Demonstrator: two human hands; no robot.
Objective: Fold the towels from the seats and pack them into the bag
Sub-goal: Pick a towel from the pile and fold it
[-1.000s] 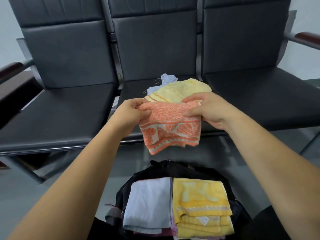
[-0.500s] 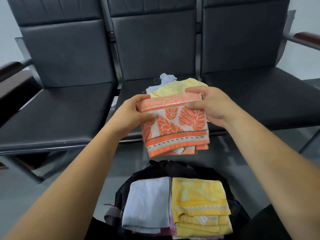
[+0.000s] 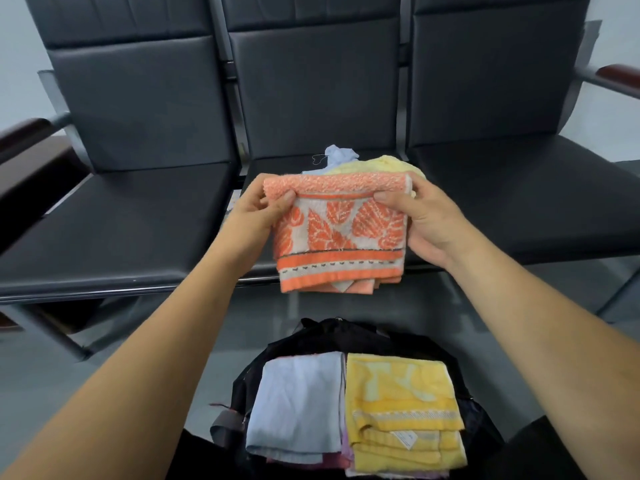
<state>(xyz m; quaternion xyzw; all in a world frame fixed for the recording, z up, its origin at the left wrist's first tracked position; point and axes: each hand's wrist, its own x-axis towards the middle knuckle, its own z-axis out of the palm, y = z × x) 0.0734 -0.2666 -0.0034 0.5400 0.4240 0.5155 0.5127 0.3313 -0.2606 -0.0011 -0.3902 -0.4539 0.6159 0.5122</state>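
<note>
Both hands have the folded orange towel (image 3: 341,237) up in the air over the front edge of the middle seat (image 3: 277,168). The left hand (image 3: 258,216) pinches its top-left corner and the right hand (image 3: 426,223) its top-right, thumbs on the near face, fingers curled behind. Its long axis runs nine to three, layers hanging down. The bag (image 3: 322,332) gapes on the grey floor (image 3: 485,323) at six o'clock from the towel — about equally near either hand, I'd say. Inside, a blue towel (image 3: 298,403) lies at nine and a yellow towel (image 3: 398,393) at three. At twelve, a crumpled heap (image 3: 388,164) waits on the seat.
</note>
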